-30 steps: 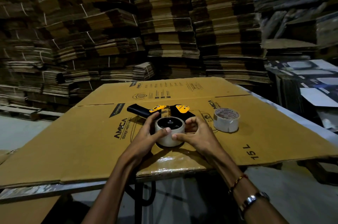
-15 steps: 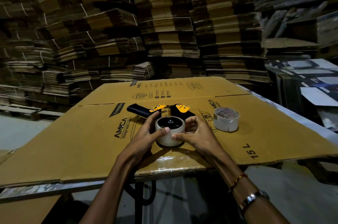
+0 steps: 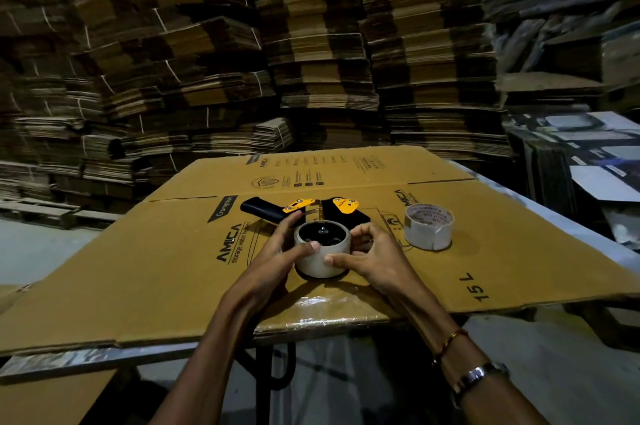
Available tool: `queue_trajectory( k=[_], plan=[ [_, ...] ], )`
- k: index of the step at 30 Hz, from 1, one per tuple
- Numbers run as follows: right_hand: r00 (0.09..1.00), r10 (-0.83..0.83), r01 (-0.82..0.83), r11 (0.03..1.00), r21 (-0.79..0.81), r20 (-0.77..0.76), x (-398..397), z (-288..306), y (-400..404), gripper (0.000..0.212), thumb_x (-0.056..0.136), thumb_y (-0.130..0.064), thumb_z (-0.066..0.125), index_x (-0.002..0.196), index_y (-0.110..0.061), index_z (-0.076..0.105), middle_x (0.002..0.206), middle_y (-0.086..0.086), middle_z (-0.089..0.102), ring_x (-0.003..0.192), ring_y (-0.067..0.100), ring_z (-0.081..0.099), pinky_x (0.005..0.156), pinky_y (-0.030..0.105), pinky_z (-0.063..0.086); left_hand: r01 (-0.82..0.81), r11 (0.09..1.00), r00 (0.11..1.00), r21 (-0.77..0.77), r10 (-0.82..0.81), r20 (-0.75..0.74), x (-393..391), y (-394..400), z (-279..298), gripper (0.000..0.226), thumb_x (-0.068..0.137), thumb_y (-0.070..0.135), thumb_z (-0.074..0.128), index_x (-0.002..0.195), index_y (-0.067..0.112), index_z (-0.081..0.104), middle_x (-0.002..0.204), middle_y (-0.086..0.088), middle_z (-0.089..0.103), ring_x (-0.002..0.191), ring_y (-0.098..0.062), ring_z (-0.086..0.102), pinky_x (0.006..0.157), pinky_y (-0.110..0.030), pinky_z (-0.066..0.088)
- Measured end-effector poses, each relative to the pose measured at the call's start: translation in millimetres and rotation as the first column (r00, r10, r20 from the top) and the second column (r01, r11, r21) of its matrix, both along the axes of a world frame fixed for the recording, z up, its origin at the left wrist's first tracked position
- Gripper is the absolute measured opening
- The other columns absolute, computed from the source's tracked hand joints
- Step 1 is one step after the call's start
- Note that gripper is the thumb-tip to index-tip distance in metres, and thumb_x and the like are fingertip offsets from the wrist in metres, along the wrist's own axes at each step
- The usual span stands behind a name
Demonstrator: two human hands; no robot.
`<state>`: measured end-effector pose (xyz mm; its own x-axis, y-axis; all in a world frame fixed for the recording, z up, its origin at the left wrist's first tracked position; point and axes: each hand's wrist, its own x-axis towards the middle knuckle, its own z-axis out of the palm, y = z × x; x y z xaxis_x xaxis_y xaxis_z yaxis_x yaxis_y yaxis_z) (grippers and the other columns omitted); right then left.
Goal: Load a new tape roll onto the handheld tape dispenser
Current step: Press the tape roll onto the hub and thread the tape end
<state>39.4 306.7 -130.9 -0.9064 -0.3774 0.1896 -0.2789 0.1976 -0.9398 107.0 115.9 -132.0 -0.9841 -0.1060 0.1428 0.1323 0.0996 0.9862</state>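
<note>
A black and yellow handheld tape dispenser (image 3: pixel 332 211) lies flat on a flattened cardboard box (image 3: pixel 173 268). A pale tape roll (image 3: pixel 320 260) sits over the dispenser's black hub, near me. My left hand (image 3: pixel 277 256) grips the roll's left side, thumb on its front wall. My right hand (image 3: pixel 375 256) grips the right side, thumb also on the front. A second tape roll (image 3: pixel 428 227), with a printed core, stands on the cardboard to the right, apart from my hands.
The cardboard covers a table whose metal edge (image 3: pixel 69 358) shows at the front left. Tall stacks of flattened cartons (image 3: pixel 311 60) fill the background. Printed boxes (image 3: pixel 588 161) stand at the right.
Almost nothing has moved. Both hands stay on the tape roll over the dispenser, with only slight finger shifts.
</note>
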Motion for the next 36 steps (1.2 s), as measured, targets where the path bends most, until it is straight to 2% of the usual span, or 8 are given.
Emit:
queue_trajectory(
  k=[8, 13, 16, 18, 23, 27, 32, 36],
  plan=[
    [0.994, 0.106, -0.107, 0.989, -0.103, -0.018, 8, 4, 6, 0.02, 0.083, -0.026, 0.078, 0.079, -0.01, 0.066, 0.068, 0.002, 0.067, 0.06, 0.01, 0.059, 0.058, 0.027, 0.05, -0.114, 0.993, 0.993, -0.031, 0.114, -0.021, -2, 9, -5, 0.056, 0.1, 0.037, 0.052, 0.15, 0.045, 0.029, 0.144, 0.004, 0.039, 0.126, -0.02, 0.047, 0.103, -0.044, 0.048],
    [0.987, 0.013, -0.032, 0.993, -0.115, -0.161, -6, -5, 4, 0.031, 0.097, -0.004, 0.055, 0.105, -0.031, 0.068, 0.11, -0.006, 0.063, 0.102, 0.017, 0.064, 0.084, 0.033, 0.059, -0.336, 0.942, 0.938, 0.005, 0.335, -0.093, -8, 4, -11, 0.053, 0.082, 0.068, 0.058, 0.129, 0.045, 0.05, 0.14, 0.004, 0.049, 0.127, -0.016, 0.051, 0.103, -0.051, 0.049],
    [0.946, 0.134, -0.118, 0.991, 0.069, -0.296, 1, -4, 0, 0.055, 0.095, 0.01, 0.046, 0.127, -0.03, 0.064, 0.139, -0.011, 0.046, 0.131, 0.007, 0.043, 0.106, 0.017, 0.042, -0.437, 0.899, 0.89, -0.034, 0.426, -0.163, -10, 8, -11, 0.021, 0.094, 0.052, 0.056, 0.109, 0.037, 0.055, 0.127, -0.002, 0.056, 0.116, -0.016, 0.058, 0.094, -0.042, 0.055],
    [0.951, 0.165, -0.147, 0.985, 0.085, -0.26, 1, -4, 0, 0.053, 0.096, 0.008, 0.047, 0.126, -0.03, 0.066, 0.15, -0.012, 0.039, 0.14, 0.006, 0.032, 0.114, 0.028, 0.037, -0.48, 0.875, 0.862, -0.068, 0.456, -0.222, -8, 9, -10, 0.019, 0.096, 0.045, 0.055, 0.108, 0.031, 0.054, 0.119, -0.001, 0.058, 0.111, -0.015, 0.059, 0.091, -0.042, 0.056],
    [0.951, 0.186, -0.166, 0.981, 0.1, -0.249, 2, -3, -1, 0.047, 0.095, 0.005, 0.051, 0.121, -0.03, 0.069, 0.155, -0.014, 0.036, 0.143, 0.007, 0.029, 0.112, 0.029, 0.036, -0.587, 0.789, 0.789, -0.183, 0.506, -0.347, 10, 18, 0, 0.037, 0.093, 0.052, 0.05, 0.112, 0.02, 0.053, 0.113, 0.0, 0.058, 0.107, -0.012, 0.058, 0.083, -0.028, 0.053],
    [0.948, 0.2, -0.182, 0.979, 0.096, -0.249, 4, -4, -1, 0.042, 0.095, 0.0, 0.054, 0.116, -0.032, 0.071, 0.154, -0.017, 0.037, 0.143, 0.009, 0.033, 0.11, 0.039, 0.045, -0.428, 0.824, 0.889, -0.371, 0.31, -0.336, 28, 29, -5, 0.057, 0.083, 0.056, 0.064, 0.129, 0.026, 0.049, 0.133, 0.006, 0.047, 0.114, -0.007, 0.053, 0.083, -0.017, 0.053],
    [0.938, 0.212, -0.197, 0.977, 0.083, -0.274, 7, -4, -2, 0.041, 0.094, 0.003, 0.053, 0.111, -0.029, 0.073, 0.145, -0.018, 0.047, 0.137, 0.004, 0.04, 0.109, 0.04, 0.047, -0.437, 0.684, 0.892, -0.584, 0.25, -0.376, 31, 30, -11, 0.057, 0.084, 0.037, 0.075, 0.134, 0.028, 0.049, 0.153, 0.003, 0.032, 0.128, -0.007, 0.04, 0.089, 0.001, 0.027],
    [0.934, 0.216, -0.197, 0.976, 0.094, -0.286, 6, -4, -1, 0.04, 0.093, 0.003, 0.053, 0.111, -0.026, 0.073, 0.141, -0.021, 0.048, 0.134, 0.002, 0.041, 0.109, 0.041, 0.046, -0.396, 0.683, 0.914, -0.614, 0.228, -0.335, 33, 26, -10, 0.06, 0.083, 0.022, 0.074, 0.136, 0.026, 0.047, 0.158, 0.001, 0.028, 0.135, -0.013, 0.037, 0.106, -0.021, 0.039]
  ],
)
